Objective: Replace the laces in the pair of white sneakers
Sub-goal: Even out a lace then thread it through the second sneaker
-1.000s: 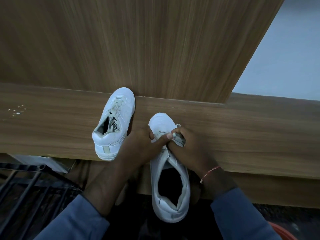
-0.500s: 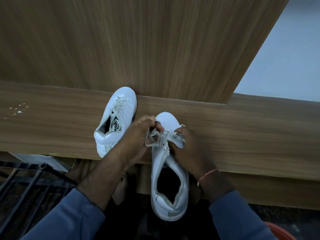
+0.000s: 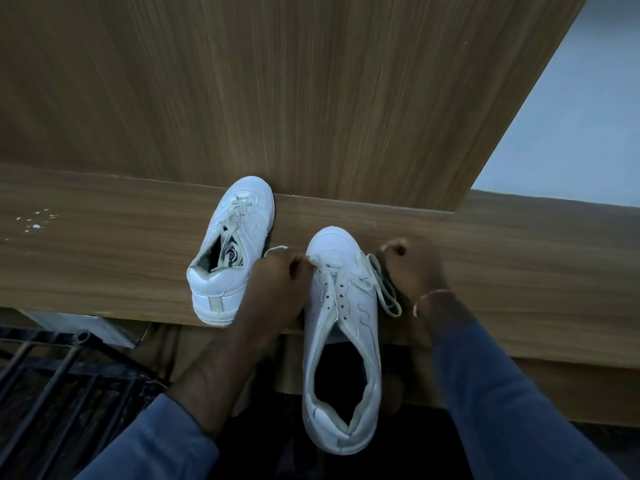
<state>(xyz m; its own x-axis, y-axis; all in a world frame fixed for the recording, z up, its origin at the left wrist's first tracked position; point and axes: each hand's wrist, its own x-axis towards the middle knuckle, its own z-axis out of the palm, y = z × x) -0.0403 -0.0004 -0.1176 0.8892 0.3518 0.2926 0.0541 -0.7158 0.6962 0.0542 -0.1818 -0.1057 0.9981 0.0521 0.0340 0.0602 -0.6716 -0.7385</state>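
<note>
Two white sneakers lie on a wooden ledge (image 3: 104,258). The left sneaker (image 3: 231,251) is laced, its toe against the wood panel behind. The right sneaker (image 3: 341,337) points away from me, heel overhanging the ledge edge, most eyelets bare. A grey-white lace (image 3: 382,287) runs through its lowest eyelets and loops off its right side. My left hand (image 3: 277,285) pinches the lace end at the shoe's left side near the toe. My right hand (image 3: 415,268) sits curled to the right of the shoe, beside the lace loops; whether it holds the lace is hidden.
A tall wood-grain panel (image 3: 277,91) rises behind the ledge. A black metal rack (image 3: 52,382) stands at the lower left below the ledge. White specks (image 3: 34,220) dot the ledge's left part. A pale wall (image 3: 571,116) shows at the right.
My hands have moved apart from over the right sneaker's tongue, the left to the left and the right to the right, drawing the lace out sideways. More bare eyelets now show.
</note>
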